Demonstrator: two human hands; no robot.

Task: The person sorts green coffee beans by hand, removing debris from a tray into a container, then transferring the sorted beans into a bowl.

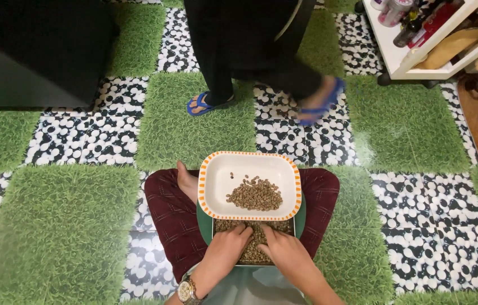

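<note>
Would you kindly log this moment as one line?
left hand in beans | right hand in beans | white dish holds small pile | passer-by's sandals ahead

**A count of what lay in view from the head camera**

Two hands worked side by side, the left hand (226, 247) and the right hand (284, 252); one wristwatch (186, 291) sat on the left wrist. There were two containers: one white dish (217, 179) with an orange-dashed rim and one flat tray (250, 257) below it. Each held one heap of small greenish-brown beans (256, 195), too many to count. One other person stood ahead, wearing two blue sandals (202, 105). One white shelf unit (405, 65) held several bottles.
</note>
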